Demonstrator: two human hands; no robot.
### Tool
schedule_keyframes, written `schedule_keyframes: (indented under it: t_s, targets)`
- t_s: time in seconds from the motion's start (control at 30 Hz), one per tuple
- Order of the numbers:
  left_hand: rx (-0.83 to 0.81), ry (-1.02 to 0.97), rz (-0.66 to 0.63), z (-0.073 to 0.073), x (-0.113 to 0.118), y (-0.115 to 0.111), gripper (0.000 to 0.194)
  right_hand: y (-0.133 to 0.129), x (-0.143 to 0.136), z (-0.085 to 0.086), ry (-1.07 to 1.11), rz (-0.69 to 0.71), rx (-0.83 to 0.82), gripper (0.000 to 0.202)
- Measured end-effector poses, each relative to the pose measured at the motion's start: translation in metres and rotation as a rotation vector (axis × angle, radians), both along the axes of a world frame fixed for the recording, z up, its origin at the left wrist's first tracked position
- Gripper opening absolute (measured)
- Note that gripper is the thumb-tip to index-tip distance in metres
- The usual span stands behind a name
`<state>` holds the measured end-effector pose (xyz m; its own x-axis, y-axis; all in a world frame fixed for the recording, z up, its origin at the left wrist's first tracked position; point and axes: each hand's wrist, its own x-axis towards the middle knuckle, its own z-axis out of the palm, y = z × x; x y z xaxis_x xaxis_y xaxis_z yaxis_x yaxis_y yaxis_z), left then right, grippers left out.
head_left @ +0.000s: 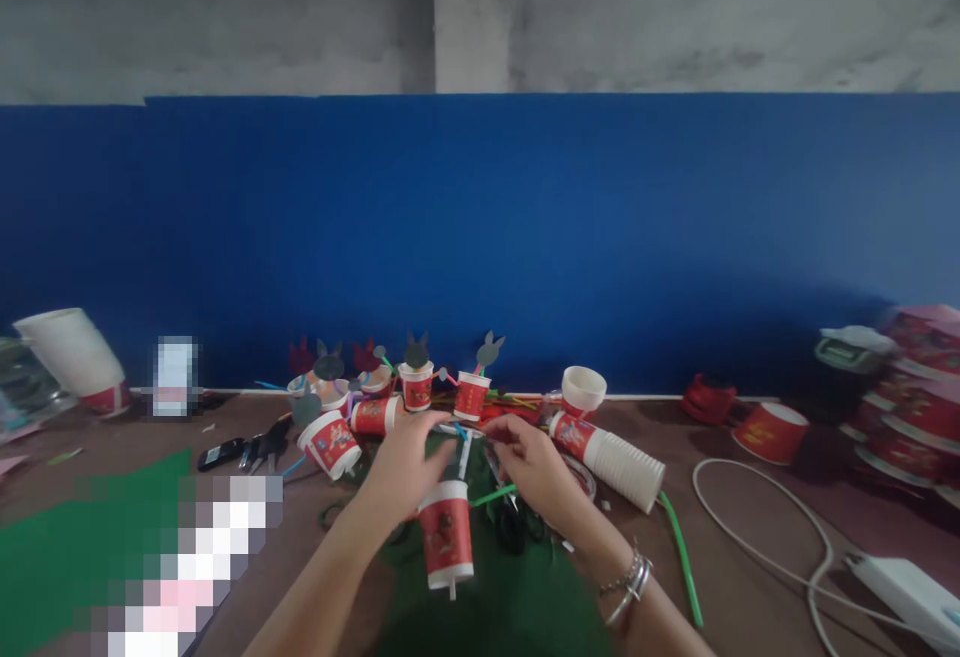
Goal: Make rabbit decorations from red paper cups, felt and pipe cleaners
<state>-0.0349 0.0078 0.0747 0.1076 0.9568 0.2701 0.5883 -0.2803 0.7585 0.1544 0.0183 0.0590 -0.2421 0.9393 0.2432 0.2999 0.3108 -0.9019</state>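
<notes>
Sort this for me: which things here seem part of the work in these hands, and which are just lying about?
Probably part of it:
- red-and-white cup, between and below the left hand and right hand
- cups with eared cut-outs
- stack of cups

Probably just lying about:
- white cable
- white box
- black fob

Smooth printed paper, matt brown tabletop (727,609)

The paper cup (447,532) toward the near edge looks faintly glossy; the blue panel (480,237) along the far edge, matt; the bracelet (637,577), shiny metal; the wall (262,17), rough concrete.
</notes>
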Motion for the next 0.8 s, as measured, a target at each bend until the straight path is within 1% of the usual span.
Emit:
schedule_keyframes:
  t_s: [0.07, 0.1, 0.17, 0.27, 0.33, 0.37, 0.43, 0.47, 0.5, 0.53, 0.63, 0.73, 0.8]
  targets:
    - [-0.04, -0.101, -0.192, 0.007, 0.01, -0.008, 0.038, -0.005, -0.003, 0.003, 0.008, 0.02, 0.067, 0.019]
    - [-0.053, -0.126, -0.239, 0.007, 0.015, -0.011, 0.039, -0.007, -0.005, 0.003, 0.01, 0.03, 0.081, 0.02]
    - [-0.036, -0.099, -0.221, 0.002, 0.022, -0.012, 0.034, -0.01, -0.009, 0.003, 0.011, 0.04, 0.079, 0.021]
    - [-0.019, -0.033, -0.183, -0.01, 0.027, -0.007, 0.026, -0.009, -0.011, 0.002, 0.007, 0.034, 0.025, 0.022]
    - [-0.022, -0.034, -0.159, -0.019, 0.027, -0.001, 0.02, -0.006, -0.005, 0.004, -0.05, 0.031, 0.011, 0.019]
    - [-0.03, -0.055, -0.139, -0.023, 0.026, 0.002, 0.016, -0.004, 0.0, 0.005, -0.121, 0.018, 0.026, 0.016]
    - [-0.079, -0.161, -0.106, -0.029, 0.025, 0.007, 0.012, 0.001, 0.016, 0.009, -0.37, -0.043, 0.066, 0.014]
    - [-0.121, -0.234, -0.097, -0.031, 0.025, 0.009, 0.013, 0.003, 0.026, 0.01, -0.559, -0.109, 0.061, 0.016]
    - [-0.165, -0.303, -0.089, -0.033, 0.025, 0.011, 0.015, 0.005, 0.035, 0.01, -0.78, -0.166, -0.008, 0.018]
    - [-0.2, -0.361, -0.082, -0.035, 0.026, 0.012, 0.018, 0.007, 0.044, 0.008, -0.856, -0.197, -0.043, 0.017]
    - [-0.255, -0.463, -0.068, -0.037, 0.028, 0.013, 0.024, 0.012, 0.061, -0.005, -0.974, -0.225, -0.127, 0.013]
    - [-0.327, -0.644, -0.051, -0.036, 0.03, 0.012, 0.023, 0.014, 0.064, -0.017, -1.028, -0.195, -0.152, 0.016]
    - [-0.385, -0.781, -0.027, -0.034, 0.03, 0.011, 0.017, 0.016, 0.062, -0.018, -1.029, -0.167, -0.146, 0.016]
